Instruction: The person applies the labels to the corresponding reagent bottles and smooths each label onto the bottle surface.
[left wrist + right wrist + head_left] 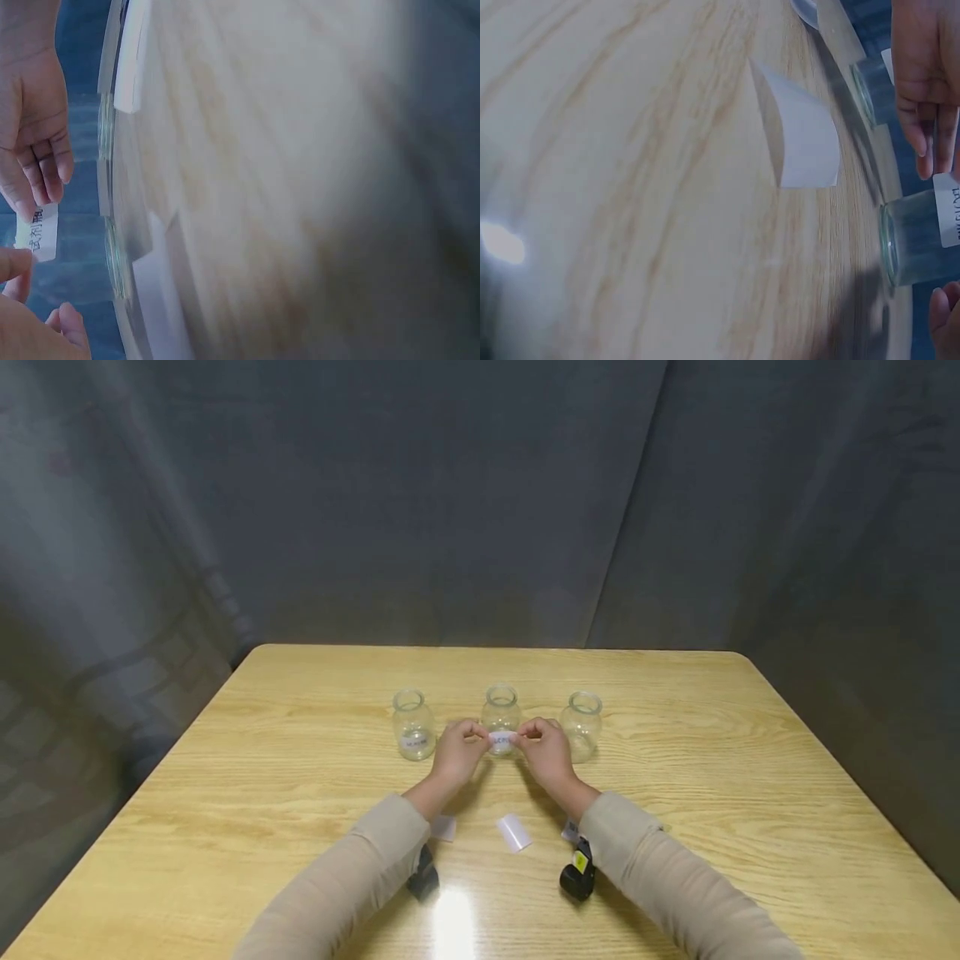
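Observation:
In the head view my left hand [459,753] and right hand [550,753] pinch opposite ends of a white label [502,740] with dark handwritten characters. They hold it against the front of the middle glass jar [502,714]; whether it is fully stuck, I cannot tell. The left wrist view shows the label [43,234] between the fingers, over the jar's side. Left of my left hand stands another glass jar [409,717], bearing a written label [414,742] low on its front. A third glass jar [582,714], with no label seen, is just beyond my right hand.
Nearer me on the wooden table [300,760] lies a curved whitish slip [514,832]. Other slips [444,828] lie partly behind the forearms. Black wrist-worn devices [577,878] show beside the sleeves. A dark curtain [450,502] hangs behind the table.

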A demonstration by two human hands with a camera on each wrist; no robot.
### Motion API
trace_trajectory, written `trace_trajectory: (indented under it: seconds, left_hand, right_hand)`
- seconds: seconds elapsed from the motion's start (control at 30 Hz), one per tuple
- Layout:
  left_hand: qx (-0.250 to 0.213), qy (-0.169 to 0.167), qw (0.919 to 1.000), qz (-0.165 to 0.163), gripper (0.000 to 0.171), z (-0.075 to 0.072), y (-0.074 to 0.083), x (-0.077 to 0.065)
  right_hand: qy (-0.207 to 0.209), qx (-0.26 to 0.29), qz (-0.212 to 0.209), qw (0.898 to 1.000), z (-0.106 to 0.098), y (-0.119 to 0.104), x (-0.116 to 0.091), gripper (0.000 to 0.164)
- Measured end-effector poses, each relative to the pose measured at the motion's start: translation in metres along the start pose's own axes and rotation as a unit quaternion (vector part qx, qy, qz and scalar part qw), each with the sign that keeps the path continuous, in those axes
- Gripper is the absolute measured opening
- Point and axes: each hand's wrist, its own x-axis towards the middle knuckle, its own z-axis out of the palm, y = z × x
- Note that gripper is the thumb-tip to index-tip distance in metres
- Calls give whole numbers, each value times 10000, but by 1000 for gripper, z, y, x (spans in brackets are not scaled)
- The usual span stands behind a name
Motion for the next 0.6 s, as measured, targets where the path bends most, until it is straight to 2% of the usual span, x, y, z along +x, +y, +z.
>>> trace_trajectory:
  seconds: [0.33,0.6]
  left_hand:
    - [-294,-209,9993,-48,7,-4,-2,4]
    - [-188,-212,9996,-65,6,-5,-2,5]
  right_hand:
    - [-124,393,33,9991,3,1,4,10]
    - [-129,203,-10,9997,4,2,5,10]
